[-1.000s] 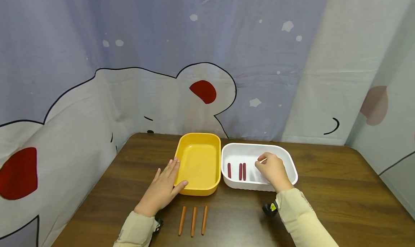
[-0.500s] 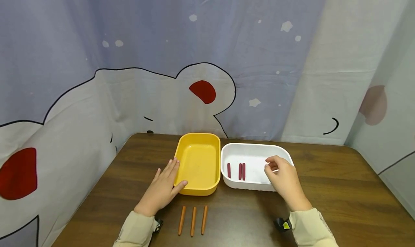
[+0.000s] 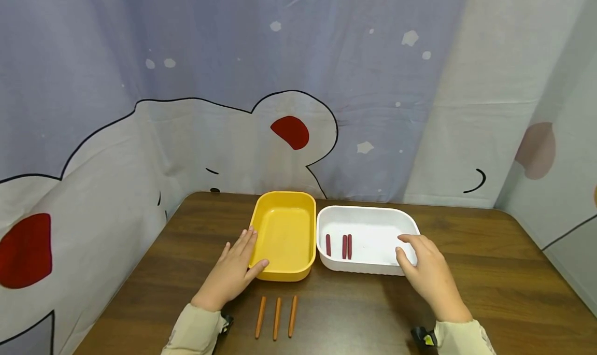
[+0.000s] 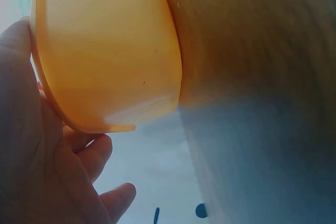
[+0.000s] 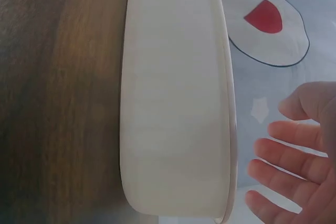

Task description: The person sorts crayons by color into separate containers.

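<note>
My left hand (image 3: 228,272) rests along the left rim of a yellow plastic tray (image 3: 284,272), its fingers straight and the thumb at the near left corner. In the left wrist view the fingers lie against the tray's rim. My right hand (image 3: 431,269) hovers at the right end of a white tray (image 3: 359,267), thumb and fingers apart with nothing between them. The right wrist view shows its loosely spread fingers (image 5: 294,169) apart from the tray wall. Inside the white tray, toward the left, lie a single dark red stick (image 3: 328,245) and a dark red pair (image 3: 347,246).
Three orange-brown sticks (image 3: 277,318) lie side by side on the wooden table (image 3: 354,313) in front of the yellow tray. The two trays stand nearly touching. Behind the table hangs a printed curtain (image 3: 373,85).
My right hand has moved right and toward me, from over the white tray to its right end, and its thumb and fingers have spread. The left hand has stayed put.
</note>
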The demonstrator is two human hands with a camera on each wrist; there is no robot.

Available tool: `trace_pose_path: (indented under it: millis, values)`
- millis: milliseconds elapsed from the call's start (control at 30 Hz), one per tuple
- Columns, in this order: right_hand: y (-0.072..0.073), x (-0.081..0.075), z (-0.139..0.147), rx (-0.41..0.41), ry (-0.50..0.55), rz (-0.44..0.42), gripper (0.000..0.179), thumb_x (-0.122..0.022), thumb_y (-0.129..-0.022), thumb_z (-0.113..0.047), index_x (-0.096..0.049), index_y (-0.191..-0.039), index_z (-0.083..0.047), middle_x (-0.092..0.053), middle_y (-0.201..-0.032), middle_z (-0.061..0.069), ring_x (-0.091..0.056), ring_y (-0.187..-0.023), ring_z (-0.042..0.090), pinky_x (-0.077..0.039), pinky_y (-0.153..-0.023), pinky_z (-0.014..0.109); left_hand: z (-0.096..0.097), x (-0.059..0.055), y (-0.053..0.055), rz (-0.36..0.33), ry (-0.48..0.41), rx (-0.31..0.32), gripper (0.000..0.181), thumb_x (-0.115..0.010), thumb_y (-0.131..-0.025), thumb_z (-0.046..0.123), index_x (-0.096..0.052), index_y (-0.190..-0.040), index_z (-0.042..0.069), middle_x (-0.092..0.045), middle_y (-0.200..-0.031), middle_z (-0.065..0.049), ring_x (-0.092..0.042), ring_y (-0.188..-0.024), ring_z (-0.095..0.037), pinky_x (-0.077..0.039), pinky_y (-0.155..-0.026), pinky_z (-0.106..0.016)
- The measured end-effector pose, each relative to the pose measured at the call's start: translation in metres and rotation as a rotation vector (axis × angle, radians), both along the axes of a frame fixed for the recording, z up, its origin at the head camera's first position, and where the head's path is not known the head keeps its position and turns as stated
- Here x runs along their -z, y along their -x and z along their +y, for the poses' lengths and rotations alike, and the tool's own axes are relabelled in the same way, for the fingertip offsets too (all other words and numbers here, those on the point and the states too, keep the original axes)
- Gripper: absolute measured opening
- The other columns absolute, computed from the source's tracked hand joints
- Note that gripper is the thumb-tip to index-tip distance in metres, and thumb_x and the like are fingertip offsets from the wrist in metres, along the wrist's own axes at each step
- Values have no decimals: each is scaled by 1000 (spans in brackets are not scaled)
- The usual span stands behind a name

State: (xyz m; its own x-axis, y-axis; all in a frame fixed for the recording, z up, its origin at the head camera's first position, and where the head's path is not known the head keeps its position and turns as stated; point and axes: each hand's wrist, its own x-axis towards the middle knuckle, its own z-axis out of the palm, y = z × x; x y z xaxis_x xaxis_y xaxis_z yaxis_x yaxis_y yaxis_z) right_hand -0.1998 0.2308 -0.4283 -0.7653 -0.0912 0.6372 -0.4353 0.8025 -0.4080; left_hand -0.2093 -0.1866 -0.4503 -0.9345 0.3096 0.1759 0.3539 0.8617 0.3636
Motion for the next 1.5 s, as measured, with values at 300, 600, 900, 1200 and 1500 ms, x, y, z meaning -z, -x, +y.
trace_pose_path:
  millis: [300, 600, 900, 1200, 1500]
  values:
    - [1, 1, 10, 1, -39, 19, 26, -71, -88, -4, -68, -112, 4, -68, -112, 20, -60, -107, 42, -45, -93, 55, 1, 0, 0, 0, -4, 5, 82, -47, -104, 54, -22, -159, -1, -18, -166, -15, -16, -154, -32, -16, -119, -64]
    - [3, 5, 26, 11, -130, -136, 48, -68, -97, -20, -58, -134, 8, -55, -138, 30, -44, -134, 52, -36, -106, 66, -1, 0, -1, 3, 8, -2, 82, -46, -104, 56, -24, -159, 0, -19, -166, -15, -16, -154, -31, -16, -118, -66]
    - [3, 9, 35, 16, -197, -420, 75, -47, -107, -46, -29, -156, 6, -26, -162, 28, -17, -151, 45, -13, -115, 71, -1, -9, -5, 141, -1, -19, 76, -52, -104, 51, -32, -157, 1, -29, -164, -16, -25, -152, -34, -25, -116, -65]
    - [6, 16, 40, 20, -201, -450, 76, -41, -108, -50, -22, -159, 4, -17, -166, 23, -14, -152, 45, -11, -115, 72, 4, -29, -18, 376, -30, 4, 58, -65, -100, 34, -50, -148, 6, -50, -150, -14, -48, -137, -36, -44, -104, -61]
    - [9, 21, 46, 20, -176, -488, 77, -37, -109, -50, -16, -160, 3, -14, -166, 24, -11, -152, 46, -12, -115, 72, 7, -40, -43, 237, -174, -84, 35, -69, -99, 22, -65, -131, 7, -65, -124, -10, -64, -106, -27, -57, -85, -46]
